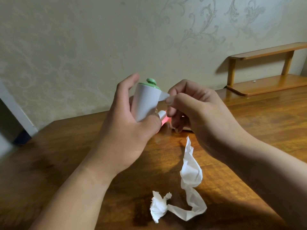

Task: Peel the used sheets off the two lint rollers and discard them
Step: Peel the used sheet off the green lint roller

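Lint roller (146, 102), white with a green cap, stood upright above the wooden table (66, 155), clasped in the left hand (126, 133); its handle was hidden inside that palm, so its shape could not be made out. Just right of the roll, the right hand (196, 112) pinched a lifted corner of the sheet (163, 96) between thumb and forefinger. Behind both hands a second roller (163, 117), pinkish, lay on the table, mostly covered and hard to read. Nearer the viewer, below the right hand, a crumpled peeled sheet (191, 176) trailed across the table. A small wooden shelf (265, 80) sat far right, cut off by the edge.
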